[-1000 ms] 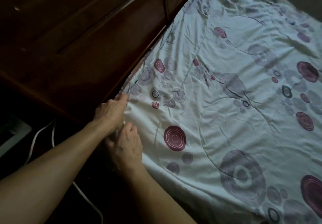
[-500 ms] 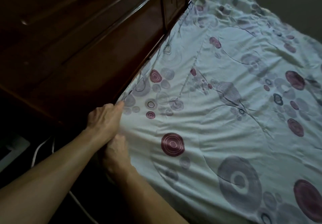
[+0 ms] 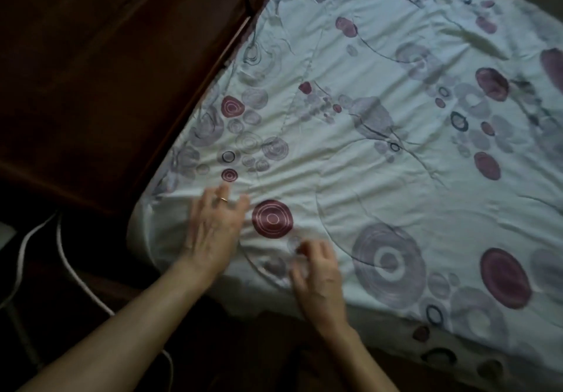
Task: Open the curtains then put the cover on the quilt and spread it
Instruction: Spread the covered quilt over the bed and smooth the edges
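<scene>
now both hands (image 3: pixel 213 227) flat on quilt (image 3: pixel 380 154)

Hands (image 3: pixel 265 245) on quilt (image 3: pixel 396 154) – wardrobe (image 3: pixel 106 71) left.

A single head-worn camera looks forward and steeply down from above the person's forearms, close over the left hand (image 3: pixel 213 230) and right hand (image 3: pixel 318 273) (wide-angle, so edges bend). Beyond the hands lies the covered quilt (image 3: pixel 380 117); dark wooden furniture (image 3: pixel 106 71) stands left of them.
</scene>
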{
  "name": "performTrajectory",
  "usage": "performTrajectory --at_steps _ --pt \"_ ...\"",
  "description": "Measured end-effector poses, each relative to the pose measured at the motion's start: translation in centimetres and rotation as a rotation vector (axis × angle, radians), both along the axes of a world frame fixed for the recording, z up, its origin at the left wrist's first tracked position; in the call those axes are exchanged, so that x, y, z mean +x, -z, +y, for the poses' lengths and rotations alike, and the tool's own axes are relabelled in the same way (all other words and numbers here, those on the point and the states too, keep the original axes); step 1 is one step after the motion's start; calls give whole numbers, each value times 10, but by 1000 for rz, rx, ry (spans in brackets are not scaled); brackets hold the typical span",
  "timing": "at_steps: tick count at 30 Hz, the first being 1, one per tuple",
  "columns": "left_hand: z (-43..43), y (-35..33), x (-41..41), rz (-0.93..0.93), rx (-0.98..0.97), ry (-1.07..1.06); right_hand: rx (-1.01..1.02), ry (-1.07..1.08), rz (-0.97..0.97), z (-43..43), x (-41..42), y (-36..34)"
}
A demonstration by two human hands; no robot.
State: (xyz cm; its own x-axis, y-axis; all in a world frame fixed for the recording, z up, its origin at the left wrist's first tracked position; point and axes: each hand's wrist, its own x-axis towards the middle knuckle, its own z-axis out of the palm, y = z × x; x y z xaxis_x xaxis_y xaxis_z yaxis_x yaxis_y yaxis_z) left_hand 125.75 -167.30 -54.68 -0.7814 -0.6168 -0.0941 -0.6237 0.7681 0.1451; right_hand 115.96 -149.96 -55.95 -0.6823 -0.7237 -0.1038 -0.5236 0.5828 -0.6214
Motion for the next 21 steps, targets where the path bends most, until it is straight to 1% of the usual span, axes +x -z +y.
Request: performTrajectory --at_steps 2,5,7,9,11,13,16,19,21 --pt "51 0 -28 47 124 143 224 62 70 73 -34 -7" --pt "116 9 -59 -13 240 272 627 6 134 160 -64 -13" --pt "143 18 -71 -77 245 311 759 -21 171 188 -77 -11" --pt "163 23 -86 -133 223 354 756 -11 238 199 -93 -6" --pt "174 25 -102 -174 224 375 669 -14 250 195 -110 0" --pt "184 24 -118 -257 215 404 577 -17 187 196 -125 4" --pt "190 22 -128 -373 219 396 480 -77 67 204 -138 2" --pt "196 7 -141 -574 141 459 354 -132 -77 218 -137 -3" --pt "210 -2 -163 -634 128 469 324 -139 -122 239 -146 -5"
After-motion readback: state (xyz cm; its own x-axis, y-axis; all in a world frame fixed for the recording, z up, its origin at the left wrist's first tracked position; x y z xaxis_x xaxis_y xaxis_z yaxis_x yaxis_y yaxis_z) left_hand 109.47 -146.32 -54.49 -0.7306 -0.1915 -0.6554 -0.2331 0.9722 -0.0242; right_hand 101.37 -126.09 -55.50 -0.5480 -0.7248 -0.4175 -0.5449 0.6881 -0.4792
